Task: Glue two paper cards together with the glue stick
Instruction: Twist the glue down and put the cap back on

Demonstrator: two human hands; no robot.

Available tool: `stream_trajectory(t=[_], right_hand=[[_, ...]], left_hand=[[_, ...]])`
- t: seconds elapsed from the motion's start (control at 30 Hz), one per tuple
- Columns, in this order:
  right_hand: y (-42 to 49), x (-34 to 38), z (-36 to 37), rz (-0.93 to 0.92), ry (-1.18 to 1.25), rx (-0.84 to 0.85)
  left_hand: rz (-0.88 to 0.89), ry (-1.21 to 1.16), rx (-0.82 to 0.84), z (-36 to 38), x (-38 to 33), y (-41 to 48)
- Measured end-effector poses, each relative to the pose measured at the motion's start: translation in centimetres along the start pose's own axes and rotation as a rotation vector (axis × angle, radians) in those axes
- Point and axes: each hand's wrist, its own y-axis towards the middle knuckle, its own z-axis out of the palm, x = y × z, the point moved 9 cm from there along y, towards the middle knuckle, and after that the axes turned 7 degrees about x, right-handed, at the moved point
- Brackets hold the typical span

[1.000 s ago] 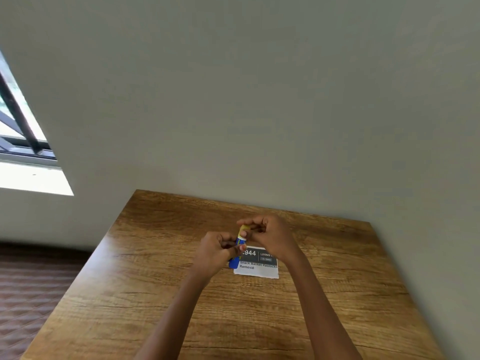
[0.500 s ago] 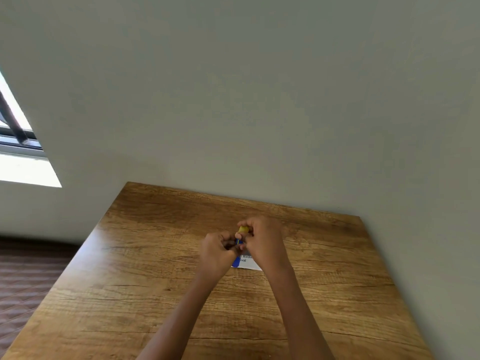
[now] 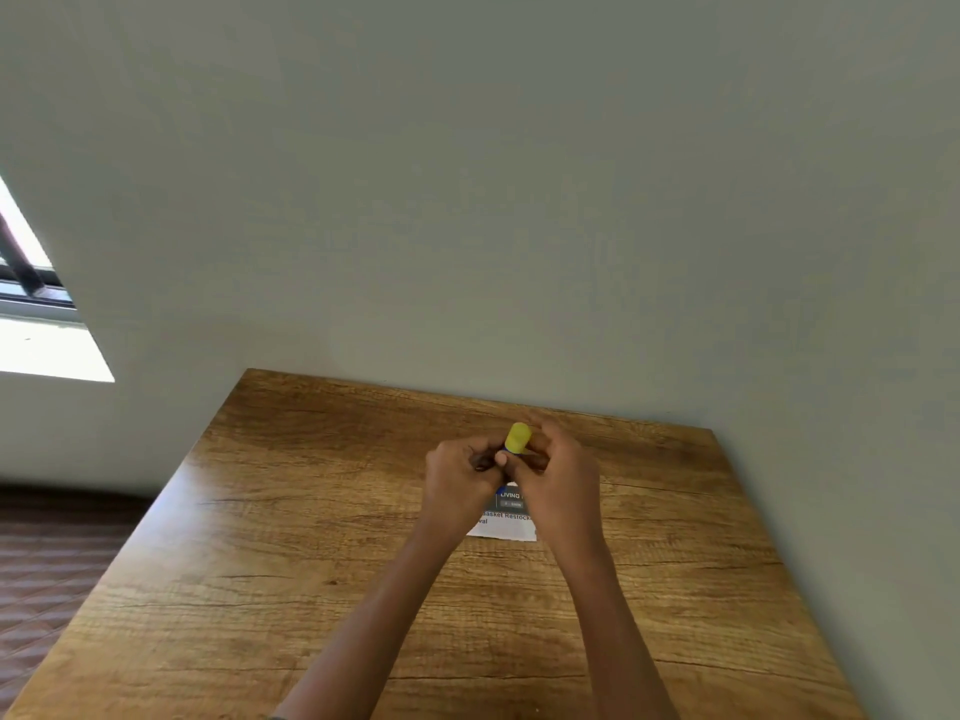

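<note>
A glue stick (image 3: 517,439) with a blue body and a yellow cap is held above the wooden table (image 3: 291,553). My left hand (image 3: 460,480) grips the blue body, most of which is hidden in the fist. My right hand (image 3: 558,475) has its fingers round the yellow cap, which sits on the stick. Under both hands a white paper card (image 3: 506,519) with a dark printed panel and black text lies flat on the table. I cannot tell whether it is one card or two stacked.
The table's far and right edges meet a plain grey-green wall (image 3: 519,200). A bright window (image 3: 36,324) is at the left. Brown patterned floor (image 3: 57,569) lies beyond the table's left edge.
The two hands have stayed together on the glue stick. The yellow cap now shows more fully above the fingers, and more of the card shows between the wrists.
</note>
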Motion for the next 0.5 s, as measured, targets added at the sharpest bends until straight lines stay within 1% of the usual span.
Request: stream_trajectory(t=[0.1, 0.17, 0.23, 0.27, 0.37, 0.5], right_hand=[[0.3, -1.1, -0.7, 0.007, -0.029, -0.021], [0.3, -2.4, -1.4, 0.032, -0.021, -0.049], [0.3, -3.9, -2.8, 0.048, -0.054, -0.114], [0.3, -4.7, -3.6, 0.057, -0.079, -0.152], [0.6, -7.5, -5.7, 0.099, -0.12, -0.226], [0.8, -10.4, -6.5, 0.13, -0.16, -0.238]], left_hand=[[0.024, 0.038, 0.034, 1.5, 0.6, 0.5], [0.022, 0.118, 0.125, 2.9, 1.1, 0.9], [0.013, 0.231, 0.206, 3.7, 1.4, 0.9], [0.014, 0.274, 0.21, 3.6, 1.6, 0.9], [-0.011, 0.375, 0.133, 1.5, 2.8, 0.7], [-0.026, 0.419, 0.019, -1.7, 4.5, 0.2]])
